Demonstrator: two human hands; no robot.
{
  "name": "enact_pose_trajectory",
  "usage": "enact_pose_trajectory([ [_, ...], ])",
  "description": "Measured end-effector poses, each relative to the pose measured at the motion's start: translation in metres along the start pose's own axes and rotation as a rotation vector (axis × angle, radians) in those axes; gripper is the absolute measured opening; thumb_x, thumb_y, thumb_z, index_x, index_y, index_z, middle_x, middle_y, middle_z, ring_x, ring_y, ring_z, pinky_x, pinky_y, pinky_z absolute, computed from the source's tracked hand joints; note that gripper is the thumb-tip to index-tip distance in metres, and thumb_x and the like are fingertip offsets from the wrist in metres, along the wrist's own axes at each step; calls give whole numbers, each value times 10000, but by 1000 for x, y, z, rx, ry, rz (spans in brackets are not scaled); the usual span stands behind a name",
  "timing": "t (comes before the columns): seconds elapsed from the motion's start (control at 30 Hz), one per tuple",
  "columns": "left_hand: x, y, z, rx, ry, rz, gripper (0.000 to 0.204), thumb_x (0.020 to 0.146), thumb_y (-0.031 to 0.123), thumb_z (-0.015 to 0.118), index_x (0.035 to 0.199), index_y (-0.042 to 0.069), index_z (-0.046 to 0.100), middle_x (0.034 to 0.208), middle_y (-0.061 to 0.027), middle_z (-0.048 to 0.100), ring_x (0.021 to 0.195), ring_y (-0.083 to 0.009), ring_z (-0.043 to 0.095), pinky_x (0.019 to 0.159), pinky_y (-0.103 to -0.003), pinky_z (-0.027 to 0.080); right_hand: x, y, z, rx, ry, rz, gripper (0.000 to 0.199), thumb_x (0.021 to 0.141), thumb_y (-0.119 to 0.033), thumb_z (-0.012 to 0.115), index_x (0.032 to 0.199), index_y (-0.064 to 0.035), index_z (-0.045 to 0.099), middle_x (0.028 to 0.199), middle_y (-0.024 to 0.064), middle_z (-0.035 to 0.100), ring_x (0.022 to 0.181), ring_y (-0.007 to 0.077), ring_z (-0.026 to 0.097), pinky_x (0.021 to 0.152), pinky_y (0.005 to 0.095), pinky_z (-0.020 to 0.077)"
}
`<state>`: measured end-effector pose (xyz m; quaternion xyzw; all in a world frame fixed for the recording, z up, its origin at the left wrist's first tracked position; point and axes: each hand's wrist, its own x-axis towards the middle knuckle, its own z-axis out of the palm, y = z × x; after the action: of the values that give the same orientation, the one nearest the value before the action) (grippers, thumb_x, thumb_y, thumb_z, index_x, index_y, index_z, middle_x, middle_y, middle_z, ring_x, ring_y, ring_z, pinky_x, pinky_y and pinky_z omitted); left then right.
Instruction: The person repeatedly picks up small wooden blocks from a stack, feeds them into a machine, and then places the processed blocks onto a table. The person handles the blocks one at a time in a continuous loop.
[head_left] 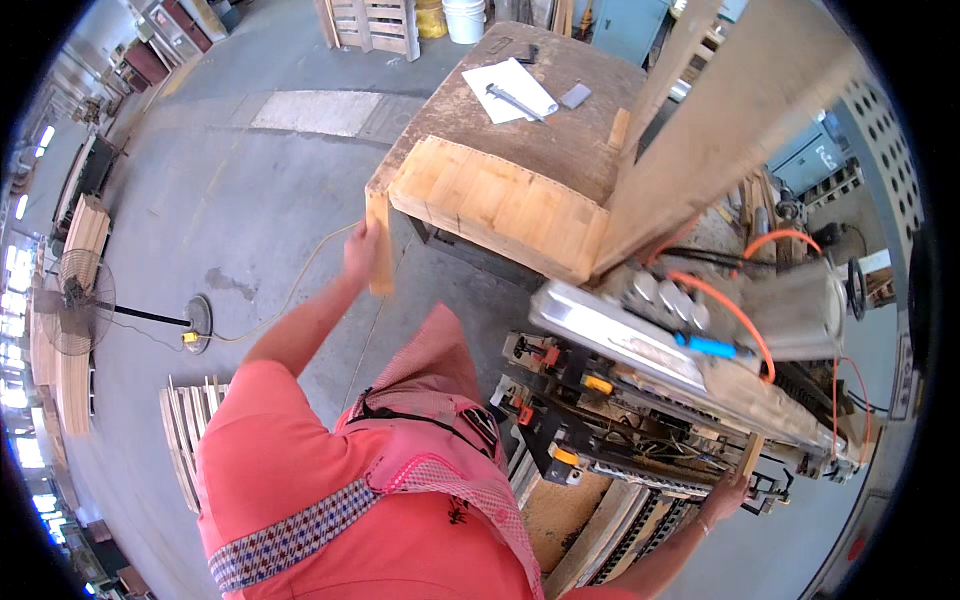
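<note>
Out to the left, my left hand is closed around a short light wooden board beside the near left corner of the workbench. A row of similar wooden pieces lies side by side along the bench's near edge, close to that board. Low on the right, my right hand grips the lower end of another narrow wooden piece at the machine's chain rail. The machine has a metal beam, orange hoses and black and yellow parts. Part of the right hand's fingers is hidden behind the wood.
On the brown workbench lie white paper, a caliper and a small grey block. Large blurred planks rise at the right. A standing fan with a floor cable and stacked wood are to the left.
</note>
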<state>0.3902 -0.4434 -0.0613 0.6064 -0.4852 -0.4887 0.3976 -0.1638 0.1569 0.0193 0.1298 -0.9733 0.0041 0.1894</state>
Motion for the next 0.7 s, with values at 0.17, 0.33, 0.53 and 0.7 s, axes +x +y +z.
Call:
enact_pose_trajectory([
  [0.17,189,-16,3,117,-15,34,343,886,323,515,1062,50,624,835,-34,615,716,-95,497,669,-269,439,-90,-9,-12,-146,-247,84,384,815,-394,585,812,-13,633,750,191,626,676,352,600,591,446,467],
  [0.33,300,-62,51,224,-40,-15,363,852,344,570,1058,55,648,886,-38,652,777,-95,574,667,-286,476,-207,-6,-46,-256,-329,-15,346,733,-346,640,681,-5,613,646,198,592,591,352,585,517,429,452],
  [0.53,306,-56,83,510,-184,-149,371,792,430,544,1090,229,637,1054,-88,643,999,-243,598,839,-366,458,-268,-90,-131,-223,-598,197,314,685,-279,712,699,17,609,715,186,618,642,352,584,606,442,467],
  [0.7,321,-82,78,371,-197,-61,407,800,465,523,1062,181,649,1052,-114,638,993,-258,599,848,-381,458,-298,-118,-156,-256,-612,109,282,689,-269,698,652,-4,611,651,181,587,595,351,567,572,443,461],
])
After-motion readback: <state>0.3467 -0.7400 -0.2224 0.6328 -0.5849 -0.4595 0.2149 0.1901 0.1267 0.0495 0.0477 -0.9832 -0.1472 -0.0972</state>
